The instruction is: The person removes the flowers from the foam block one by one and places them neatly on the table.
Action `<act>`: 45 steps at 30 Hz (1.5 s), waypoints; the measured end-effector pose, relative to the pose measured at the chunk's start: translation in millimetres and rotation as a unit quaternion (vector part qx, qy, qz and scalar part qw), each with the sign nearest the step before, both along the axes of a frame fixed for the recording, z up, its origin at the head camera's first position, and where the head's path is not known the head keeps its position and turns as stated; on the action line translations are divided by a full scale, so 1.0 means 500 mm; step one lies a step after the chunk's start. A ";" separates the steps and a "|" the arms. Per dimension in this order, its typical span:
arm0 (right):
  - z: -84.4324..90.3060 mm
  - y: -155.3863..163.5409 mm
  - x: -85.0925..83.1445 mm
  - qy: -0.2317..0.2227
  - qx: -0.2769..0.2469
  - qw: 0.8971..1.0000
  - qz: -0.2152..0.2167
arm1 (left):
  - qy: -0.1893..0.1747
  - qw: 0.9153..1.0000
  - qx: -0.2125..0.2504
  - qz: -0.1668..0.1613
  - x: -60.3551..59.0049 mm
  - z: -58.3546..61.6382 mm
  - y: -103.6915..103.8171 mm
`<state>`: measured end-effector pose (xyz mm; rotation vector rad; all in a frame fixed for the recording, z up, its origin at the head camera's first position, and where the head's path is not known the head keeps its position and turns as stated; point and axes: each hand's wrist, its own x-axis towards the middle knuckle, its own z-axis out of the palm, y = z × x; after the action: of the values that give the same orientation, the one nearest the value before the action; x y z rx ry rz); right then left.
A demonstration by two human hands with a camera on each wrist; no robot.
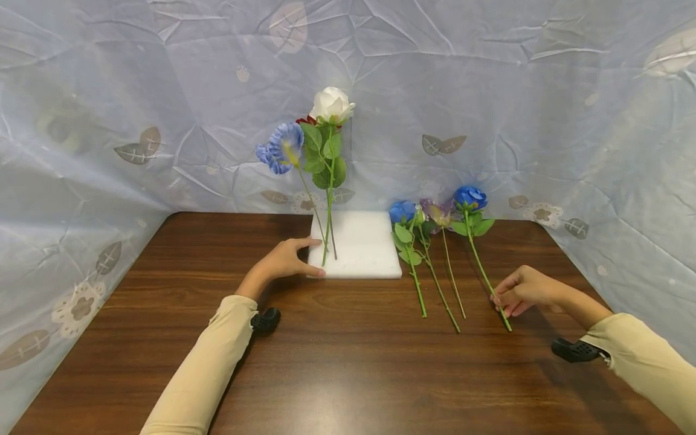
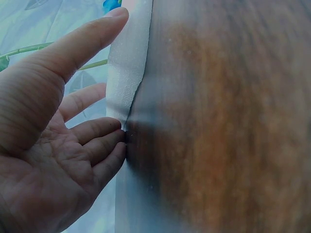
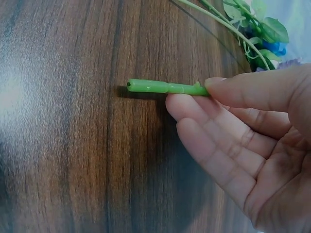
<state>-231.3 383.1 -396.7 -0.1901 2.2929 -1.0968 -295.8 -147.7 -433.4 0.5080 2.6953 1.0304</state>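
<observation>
The head view shows the wooden tabletop [image 1: 326, 356] carrying a white foam block [image 1: 364, 244] that holds standing flowers [image 1: 333, 145]. My left hand [image 1: 284, 260], grasping nothing, touches the block's left side; my right hand [image 1: 526, 291] pinches a blue rose [image 1: 470, 199] low on its stem, right of the loose flowers [image 1: 435, 211].

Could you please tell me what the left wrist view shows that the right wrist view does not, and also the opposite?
Only the left wrist view shows the left hand, with its fingertips at the edge of the white foam block.

Only the right wrist view shows the right hand, pinching a green stem near its end.

Both show the wooden table, some blue petals and parts of other flower stems.
</observation>
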 end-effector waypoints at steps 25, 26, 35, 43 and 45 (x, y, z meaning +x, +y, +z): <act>-0.013 -0.024 -0.005 0.015 -0.002 1.000 -0.002 | -0.003 1.000 0.006 0.003 0.001 0.000 -0.001; -0.013 -0.024 -0.004 0.016 0.001 1.000 -0.004 | -0.003 1.000 0.006 0.003 0.001 0.000 0.000; -0.005 -0.024 0.002 0.015 0.022 0.999 -0.022 | 0.000 1.000 0.005 0.002 -0.001 -0.001 0.000; -0.002 -0.022 0.004 0.012 0.051 0.998 -0.038 | -0.003 1.000 0.007 0.001 -0.002 -0.002 -0.001; -0.003 -0.022 0.003 0.010 0.053 0.998 -0.042 | -0.004 1.000 0.005 0.002 -0.002 -0.003 -0.001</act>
<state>-229.8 372.3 -398.3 -0.0625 2.3884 -1.0152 -297.1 -148.4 -435.0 0.5001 2.6850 1.0461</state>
